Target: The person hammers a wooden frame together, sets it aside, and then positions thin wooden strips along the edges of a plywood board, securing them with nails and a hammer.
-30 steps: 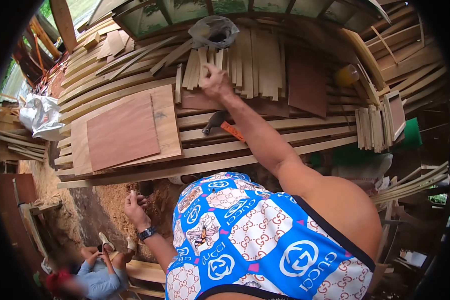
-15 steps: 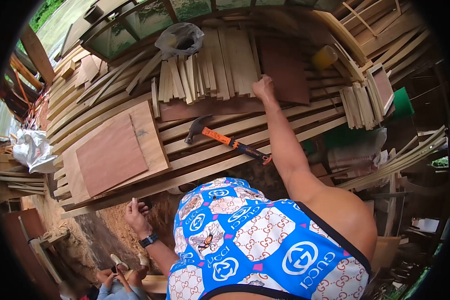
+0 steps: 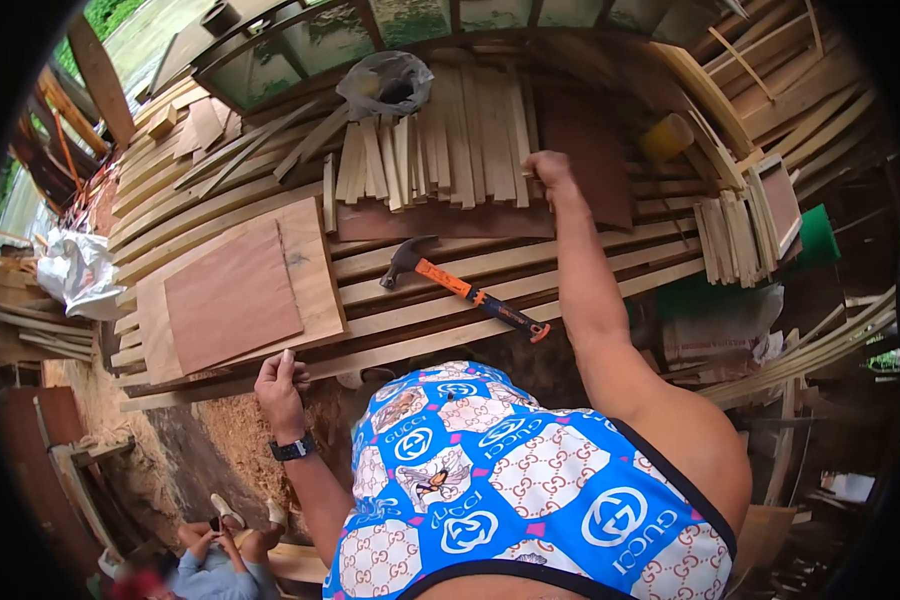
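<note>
My right hand (image 3: 550, 172) is closed around the end of a thin wooden strip (image 3: 519, 125) at the right side of a row of strips (image 3: 460, 140). Close to the lower edge of a plywood board (image 3: 315, 265), my left hand (image 3: 282, 385) has its fingers pressed together; whatever they hold, if anything, is too small to name. A dark watch is on that wrist. Between the hands, a hammer (image 3: 465, 290) with an orange and black handle lies across long wooden slats (image 3: 400, 318). A reddish-brown panel (image 3: 232, 295) rests on the board.
A clear plastic bag (image 3: 385, 85) sits on the strips. Further right are a yellow cup (image 3: 667, 137) and a bundle of short strips (image 3: 735, 238). A framed glass panel (image 3: 320, 45) stands behind. At the lower left sits another person (image 3: 215, 570).
My left hand has moved up and slightly right, towards the board's lower edge. My right hand remains at the right end of the strips. The whole view has shifted slightly.
</note>
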`<act>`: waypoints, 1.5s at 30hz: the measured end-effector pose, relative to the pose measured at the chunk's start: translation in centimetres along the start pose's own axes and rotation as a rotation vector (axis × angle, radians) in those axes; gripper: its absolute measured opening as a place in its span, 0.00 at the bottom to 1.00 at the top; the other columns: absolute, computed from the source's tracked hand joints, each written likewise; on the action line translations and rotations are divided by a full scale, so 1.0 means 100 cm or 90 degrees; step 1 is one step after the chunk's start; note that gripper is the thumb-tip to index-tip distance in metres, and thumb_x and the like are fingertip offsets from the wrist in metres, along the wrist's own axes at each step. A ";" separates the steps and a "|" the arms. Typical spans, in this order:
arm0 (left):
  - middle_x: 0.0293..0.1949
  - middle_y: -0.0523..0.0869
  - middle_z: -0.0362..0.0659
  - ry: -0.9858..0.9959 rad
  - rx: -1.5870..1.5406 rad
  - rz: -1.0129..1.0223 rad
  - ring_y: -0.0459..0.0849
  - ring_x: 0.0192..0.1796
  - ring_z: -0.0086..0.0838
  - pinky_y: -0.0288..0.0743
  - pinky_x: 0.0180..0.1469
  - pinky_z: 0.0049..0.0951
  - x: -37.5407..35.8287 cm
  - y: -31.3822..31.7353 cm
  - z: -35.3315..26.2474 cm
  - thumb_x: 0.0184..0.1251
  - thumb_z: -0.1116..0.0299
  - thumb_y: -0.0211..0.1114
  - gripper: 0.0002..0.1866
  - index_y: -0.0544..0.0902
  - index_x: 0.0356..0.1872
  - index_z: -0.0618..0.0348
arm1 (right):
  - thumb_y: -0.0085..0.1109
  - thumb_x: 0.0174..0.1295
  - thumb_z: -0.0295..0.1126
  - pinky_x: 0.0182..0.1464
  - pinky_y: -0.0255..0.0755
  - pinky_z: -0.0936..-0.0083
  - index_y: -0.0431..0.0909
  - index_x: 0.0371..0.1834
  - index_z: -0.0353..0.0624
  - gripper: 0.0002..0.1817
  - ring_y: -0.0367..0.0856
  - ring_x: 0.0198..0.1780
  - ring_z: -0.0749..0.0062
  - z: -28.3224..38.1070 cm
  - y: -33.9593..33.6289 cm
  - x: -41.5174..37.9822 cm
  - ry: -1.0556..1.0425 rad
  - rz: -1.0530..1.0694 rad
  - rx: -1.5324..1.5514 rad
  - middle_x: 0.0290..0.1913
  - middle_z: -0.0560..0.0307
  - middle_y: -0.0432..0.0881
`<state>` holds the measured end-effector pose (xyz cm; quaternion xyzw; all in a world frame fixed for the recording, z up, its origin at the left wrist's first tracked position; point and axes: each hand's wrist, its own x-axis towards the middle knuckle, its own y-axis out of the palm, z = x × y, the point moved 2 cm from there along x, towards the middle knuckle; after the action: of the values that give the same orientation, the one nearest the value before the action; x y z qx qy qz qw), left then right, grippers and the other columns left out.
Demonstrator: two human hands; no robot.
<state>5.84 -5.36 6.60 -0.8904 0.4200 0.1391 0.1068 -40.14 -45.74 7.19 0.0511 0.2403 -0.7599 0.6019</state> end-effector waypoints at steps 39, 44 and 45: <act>0.37 0.86 0.38 -0.001 0.136 -0.093 0.83 0.34 0.19 0.75 0.31 0.20 0.031 -0.058 -0.010 0.75 0.63 0.73 0.26 0.73 0.65 0.64 | 0.73 0.55 0.31 0.55 0.83 0.66 0.84 0.56 0.33 0.24 0.90 0.49 0.58 -0.092 0.114 -0.276 -0.172 0.265 -0.230 0.46 0.44 0.90; 0.32 0.83 0.37 0.046 0.274 -0.075 0.78 0.29 0.18 0.69 0.29 0.20 0.022 -0.041 -0.015 0.77 0.61 0.72 0.28 0.71 0.69 0.62 | 0.74 0.56 0.29 0.50 0.84 0.68 0.85 0.54 0.33 0.22 0.91 0.44 0.61 -0.096 0.109 -0.283 -0.157 0.221 -0.181 0.44 0.45 0.90; 0.32 0.82 0.37 0.043 0.238 -0.067 0.78 0.29 0.18 0.69 0.29 0.20 0.023 -0.039 -0.015 0.77 0.62 0.71 0.30 0.69 0.71 0.63 | 0.74 0.57 0.28 0.47 0.84 0.72 0.85 0.55 0.31 0.22 0.91 0.43 0.67 -0.098 0.108 -0.283 -0.181 0.205 -0.160 0.42 0.45 0.90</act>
<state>10.48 -5.03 7.58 -0.8800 0.3948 0.0226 0.2632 -24.44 -18.08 5.69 -0.0935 0.2345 -0.6183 0.7443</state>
